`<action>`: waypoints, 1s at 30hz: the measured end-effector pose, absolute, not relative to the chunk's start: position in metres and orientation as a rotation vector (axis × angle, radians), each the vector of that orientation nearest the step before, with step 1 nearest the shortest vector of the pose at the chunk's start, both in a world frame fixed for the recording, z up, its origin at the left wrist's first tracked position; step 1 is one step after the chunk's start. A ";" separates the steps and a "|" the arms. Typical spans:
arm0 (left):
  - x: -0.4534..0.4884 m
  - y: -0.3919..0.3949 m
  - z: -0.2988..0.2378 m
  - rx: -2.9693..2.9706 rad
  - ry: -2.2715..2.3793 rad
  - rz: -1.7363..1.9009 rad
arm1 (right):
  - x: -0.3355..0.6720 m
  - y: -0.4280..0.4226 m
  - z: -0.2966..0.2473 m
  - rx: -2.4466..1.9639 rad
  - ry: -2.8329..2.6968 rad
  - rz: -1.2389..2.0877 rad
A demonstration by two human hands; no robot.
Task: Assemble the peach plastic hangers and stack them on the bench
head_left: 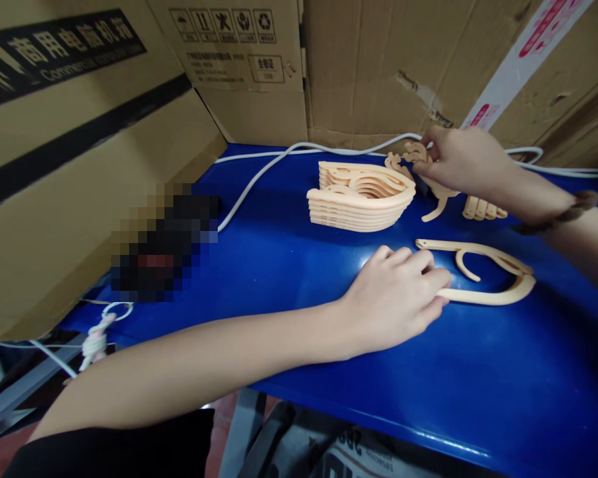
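My left hand (396, 295) is closed around one end of a beige plastic folding hanger (508, 292), which lies curved on the blue table with its arms folded together. Farther back, my right hand (461, 159) pinches at a small pile of beige hanger hooks (416, 151). The fingers cover part of the piece they grip. A loose curved hook (436, 207) rests just below that hand. To the left of the pile sits a neat stack of several folded hangers (361, 212). Several short beige pieces (483, 208) lie side by side under my right wrist.
Cardboard boxes (259, 106) wall off the back and left of the blue table (279, 265). A white cable (259, 179) runs along the rear. At the left are a blurred-out dark object (164, 245) and a knotted white cord (96, 342). The table's front edge runs below my left arm.
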State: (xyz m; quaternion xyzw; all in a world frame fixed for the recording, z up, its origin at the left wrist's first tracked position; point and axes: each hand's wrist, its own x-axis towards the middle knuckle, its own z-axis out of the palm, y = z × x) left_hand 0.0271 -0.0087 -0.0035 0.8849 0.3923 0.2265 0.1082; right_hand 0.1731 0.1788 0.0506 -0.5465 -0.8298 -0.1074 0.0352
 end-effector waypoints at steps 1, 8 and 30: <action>0.027 -0.009 -0.003 2.604 1.151 0.660 | 0.173 0.177 0.053 -1.684 -2.540 -0.345; 0.026 -0.008 0.000 2.605 1.147 0.616 | 0.175 0.167 0.066 -1.708 -2.445 -0.314; 0.026 -0.010 -0.001 2.595 1.172 0.622 | 0.161 0.176 0.051 -1.839 -2.125 0.201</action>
